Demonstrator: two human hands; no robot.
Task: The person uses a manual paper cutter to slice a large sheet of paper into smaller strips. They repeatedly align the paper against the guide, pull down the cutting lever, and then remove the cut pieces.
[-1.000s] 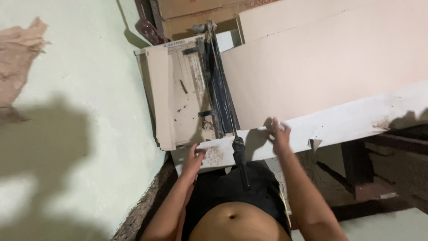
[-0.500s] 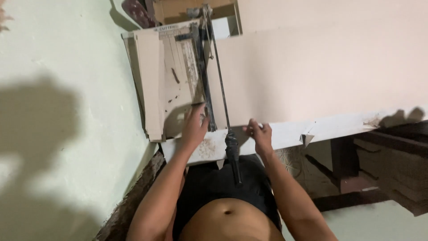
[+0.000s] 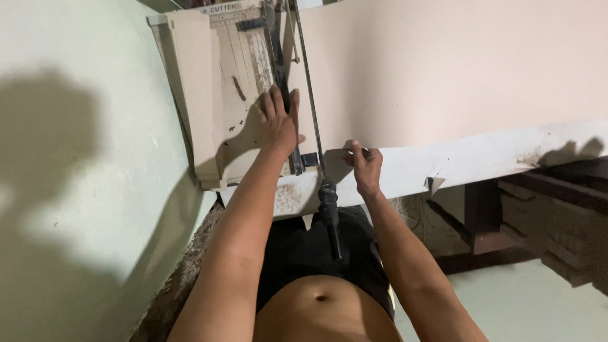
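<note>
A beige paper cutter (image 3: 221, 82) stands against the wall on a white table (image 3: 481, 161). Its blade arm with a black handle (image 3: 329, 215) runs down toward my body. My left hand (image 3: 278, 123) lies flat, fingers spread, on the cutter bed beside the black clamp bar. A large pinkish sheet of board (image 3: 443, 69) lies to the right of the blade. My right hand (image 3: 362, 166) pinches that sheet's near edge by the blade.
A pale green wall (image 3: 82, 158) fills the left. Dark wooden table legs (image 3: 481, 215) and stacked brown boards (image 3: 557, 228) sit under the table at the right. A pale floor (image 3: 525, 304) shows at the lower right.
My left hand has moved from the table's front edge up onto the cutter bed. My right hand has shifted left to the sheet's edge near the blade. The camera has tilted closer.
</note>
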